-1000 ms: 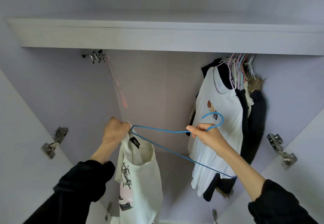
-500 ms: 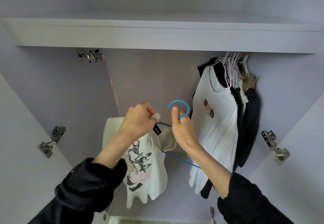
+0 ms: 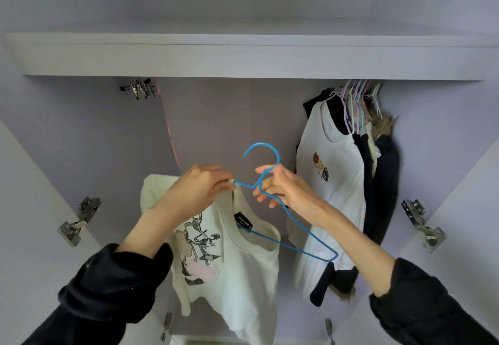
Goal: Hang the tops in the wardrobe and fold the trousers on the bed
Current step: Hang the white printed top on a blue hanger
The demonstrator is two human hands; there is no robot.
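Head view, landmark: you faced the open wardrobe [image 3: 270,118]; its shelf board [image 3: 243,58] ran across the top of the frame, and every place below is given from that board.
Left hand: your left hand [image 3: 199,190] was raised below the middle of the board; its fingers were curled and pinched the collar of the cream top [image 3: 232,269] against the left arm of the blue hanger [image 3: 272,196].
Right hand: your right hand [image 3: 283,185] was just right of the left hand, below the board; thumb and forefinger pinched the hanger's neck under its hook, while the other fingers were spread loosely.
Blue hanger: it sat tilted between your hands; the hook pointed up towards the board without reaching it; the right shoulder stuck out bare, low and to the right, and the bottom wire passed into the neck opening.
Cream top: it hung from your left hand, well below the board; a printed figure faced you and a black neck label showed inside the collar; only its left shoulder was on the hanger.
Hung clothes: under the board's right end a white tee [image 3: 332,182] and dark garments [image 3: 383,188] hung from pastel hangers [image 3: 356,104].
Sleeves: your black sleeves [image 3: 108,296] were pushed up from both wrists.
Fittings: metal hinges [image 3: 78,220] sat on the side walls below the board.
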